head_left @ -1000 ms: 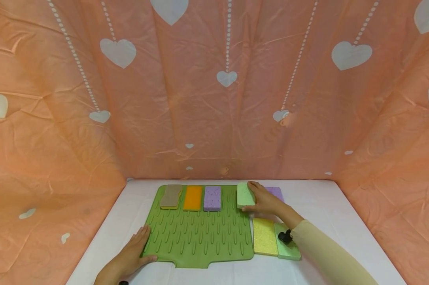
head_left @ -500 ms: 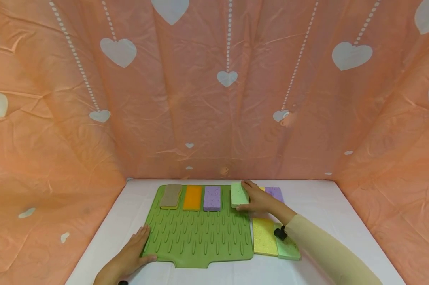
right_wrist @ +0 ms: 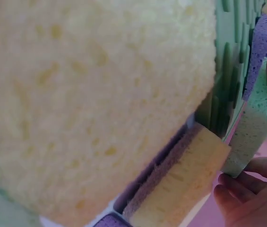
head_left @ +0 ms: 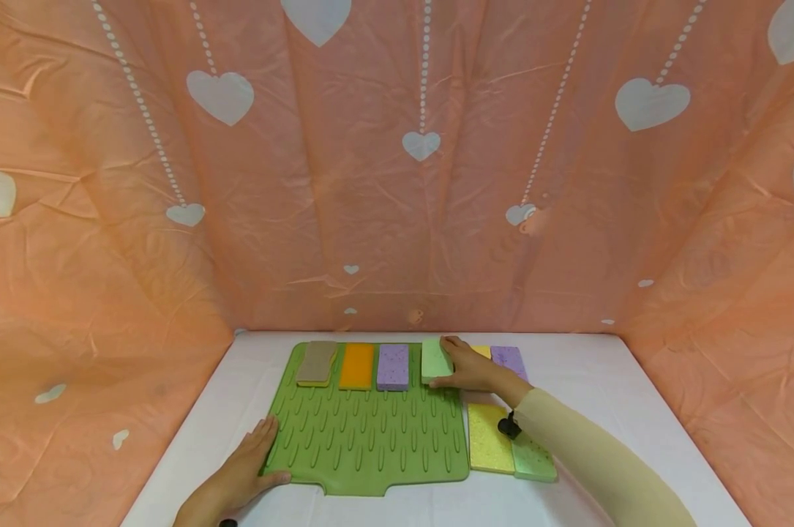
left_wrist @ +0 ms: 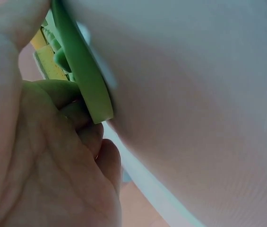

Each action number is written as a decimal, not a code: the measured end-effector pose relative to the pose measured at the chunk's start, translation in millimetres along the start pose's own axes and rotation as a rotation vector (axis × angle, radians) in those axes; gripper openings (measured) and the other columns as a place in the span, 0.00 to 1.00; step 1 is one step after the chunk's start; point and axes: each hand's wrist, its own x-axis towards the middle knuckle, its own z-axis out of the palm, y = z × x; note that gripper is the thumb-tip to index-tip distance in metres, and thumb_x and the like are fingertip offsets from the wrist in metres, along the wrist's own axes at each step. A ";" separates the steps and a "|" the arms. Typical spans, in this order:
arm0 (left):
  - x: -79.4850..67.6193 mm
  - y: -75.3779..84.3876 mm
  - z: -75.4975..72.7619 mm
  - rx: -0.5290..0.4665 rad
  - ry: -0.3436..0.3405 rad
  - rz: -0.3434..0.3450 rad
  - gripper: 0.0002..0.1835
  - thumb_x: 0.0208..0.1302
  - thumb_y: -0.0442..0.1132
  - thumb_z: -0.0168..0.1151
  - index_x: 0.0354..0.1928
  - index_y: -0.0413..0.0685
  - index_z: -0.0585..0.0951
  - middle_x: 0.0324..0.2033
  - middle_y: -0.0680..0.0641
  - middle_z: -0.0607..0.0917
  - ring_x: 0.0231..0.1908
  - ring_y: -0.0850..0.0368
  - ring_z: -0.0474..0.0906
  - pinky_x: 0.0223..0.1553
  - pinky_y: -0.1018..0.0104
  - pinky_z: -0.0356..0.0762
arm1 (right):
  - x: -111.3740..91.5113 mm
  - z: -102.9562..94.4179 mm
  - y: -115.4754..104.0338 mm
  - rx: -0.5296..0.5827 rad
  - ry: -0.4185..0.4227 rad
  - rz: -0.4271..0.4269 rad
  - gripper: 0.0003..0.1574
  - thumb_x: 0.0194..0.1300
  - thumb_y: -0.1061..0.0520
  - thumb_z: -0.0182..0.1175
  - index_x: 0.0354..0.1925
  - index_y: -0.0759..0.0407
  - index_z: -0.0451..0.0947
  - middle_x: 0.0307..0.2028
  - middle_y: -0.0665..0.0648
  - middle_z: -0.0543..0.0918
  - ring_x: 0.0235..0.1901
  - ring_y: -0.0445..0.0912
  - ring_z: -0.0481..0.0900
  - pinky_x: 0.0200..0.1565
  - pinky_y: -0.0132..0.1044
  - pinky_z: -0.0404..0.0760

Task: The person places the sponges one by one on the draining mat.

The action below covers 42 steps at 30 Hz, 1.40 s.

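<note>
A light green sponge (head_left: 436,360) is gripped by my right hand (head_left: 465,366), fingers at its far side and thumb at its near side. It is over the back right of a ridged green silicone mat (head_left: 370,439), close to a purple sponge (head_left: 393,367). In the right wrist view, the same green sponge (right_wrist: 256,123) shows between thumb and fingers. My left hand (head_left: 241,465) rests against the mat's left edge, thumb along the near corner. The left wrist view has the fingers touching the edge of the mat (left_wrist: 83,71).
Left of the purple sponge, an orange sponge (head_left: 356,366) and a grey-topped sponge (head_left: 316,364) lie on the mat. To its right are a yellow sponge (head_left: 490,439), a second green sponge (head_left: 535,462) and another purple sponge (head_left: 510,360). Behind hangs a pink heart-patterned curtain (head_left: 383,219).
My right hand has carried the light green sponge leftward over the mat, nearer the purple one. A yellow sponge behind that hand has come into sight. The left hand has stayed in place.
</note>
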 end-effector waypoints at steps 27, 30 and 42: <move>2.2 -10.6 4.6 -0.017 0.015 0.027 0.66 0.61 0.67 0.73 0.82 0.26 0.52 0.82 0.24 0.49 0.81 0.26 0.39 0.64 0.91 0.16 | 9.5 8.1 -6.9 -0.060 -0.050 0.002 0.75 0.65 0.35 0.76 0.84 0.72 0.45 0.84 0.73 0.50 0.83 0.66 0.50 0.78 0.61 0.64; 2.8 -10.9 4.7 0.006 0.021 0.038 0.65 0.62 0.65 0.73 0.81 0.24 0.52 0.81 0.23 0.50 0.81 0.25 0.41 0.63 0.92 0.17 | 9.1 7.4 -7.4 -0.059 -0.050 0.007 0.75 0.64 0.35 0.77 0.85 0.71 0.45 0.84 0.72 0.50 0.83 0.66 0.50 0.78 0.61 0.64; -1.7 -7.1 3.2 -0.037 0.022 0.062 0.64 0.63 0.63 0.73 0.81 0.24 0.52 0.79 0.20 0.50 0.81 0.25 0.38 0.78 0.68 0.17 | 4.3 5.4 -5.9 -0.032 -0.046 -0.002 0.76 0.64 0.34 0.77 0.85 0.70 0.44 0.84 0.72 0.48 0.84 0.66 0.47 0.79 0.62 0.62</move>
